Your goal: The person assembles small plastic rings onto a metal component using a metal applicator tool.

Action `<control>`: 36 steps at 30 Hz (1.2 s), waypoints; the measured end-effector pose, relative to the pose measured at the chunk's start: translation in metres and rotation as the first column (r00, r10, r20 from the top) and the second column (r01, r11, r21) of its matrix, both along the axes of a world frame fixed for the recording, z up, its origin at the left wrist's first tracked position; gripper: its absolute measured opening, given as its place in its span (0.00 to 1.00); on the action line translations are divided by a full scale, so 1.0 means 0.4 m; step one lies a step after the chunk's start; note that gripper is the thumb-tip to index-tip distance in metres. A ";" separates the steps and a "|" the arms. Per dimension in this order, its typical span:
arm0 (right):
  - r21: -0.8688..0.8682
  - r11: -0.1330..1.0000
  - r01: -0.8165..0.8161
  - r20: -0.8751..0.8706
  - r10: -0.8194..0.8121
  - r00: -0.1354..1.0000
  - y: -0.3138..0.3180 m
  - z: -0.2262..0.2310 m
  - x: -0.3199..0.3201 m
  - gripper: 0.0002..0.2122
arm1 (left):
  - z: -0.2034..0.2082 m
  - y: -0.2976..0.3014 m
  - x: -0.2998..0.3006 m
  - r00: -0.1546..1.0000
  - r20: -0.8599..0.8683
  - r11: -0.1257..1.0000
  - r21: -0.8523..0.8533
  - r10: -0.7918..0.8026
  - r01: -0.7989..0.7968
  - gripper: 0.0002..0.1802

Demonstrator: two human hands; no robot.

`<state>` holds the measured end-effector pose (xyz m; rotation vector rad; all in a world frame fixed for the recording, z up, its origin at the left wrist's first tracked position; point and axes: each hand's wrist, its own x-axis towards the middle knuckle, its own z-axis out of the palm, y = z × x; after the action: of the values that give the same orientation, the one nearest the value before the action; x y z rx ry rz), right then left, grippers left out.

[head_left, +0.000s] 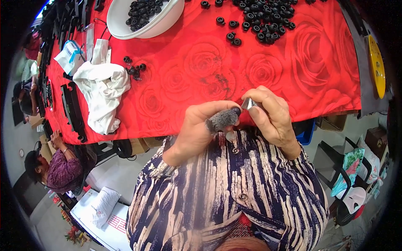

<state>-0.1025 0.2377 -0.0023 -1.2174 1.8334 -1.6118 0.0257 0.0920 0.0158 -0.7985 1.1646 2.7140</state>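
Note:
My left hand is closed near the table's front edge, pinching a small black part at its fingertips. A dark grey fuzzy cover wraps one of its fingers. Just to the right, my right hand grips a short, shiny metal blade between thumb and fingers. The blade sits close to the black part, and I cannot tell whether they touch. Dark crumbs lie scattered on the red rose-patterned cloth beyond my hands.
A pile of black round parts lies at the far right of the middle. More fill a white bowl at the back. Left stand a crumpled white cloth and several parts with springs. A person in purple sits at left.

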 end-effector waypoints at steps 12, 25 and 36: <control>0.008 1.000 -0.027 -0.034 0.027 0.999 -0.003 -0.011 -0.001 0.08 | -0.010 -0.003 0.005 0.999 -0.003 0.999 0.027 -0.035 0.035 0.13; 0.008 0.993 -0.115 -0.026 0.115 0.993 -0.002 -0.006 -0.021 0.06 | -0.020 -0.008 0.007 0.997 -0.026 0.994 0.086 -0.070 0.072 0.13; 0.043 0.993 -0.106 -0.014 0.106 0.994 0.000 0.000 -0.017 0.06 | -0.017 -0.003 0.006 0.998 -0.026 0.992 0.114 -0.051 0.053 0.14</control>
<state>-0.1094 0.2379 -0.0022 -1.2905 1.7719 -1.5033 0.0283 0.0909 0.0089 -0.7134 1.0084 2.7252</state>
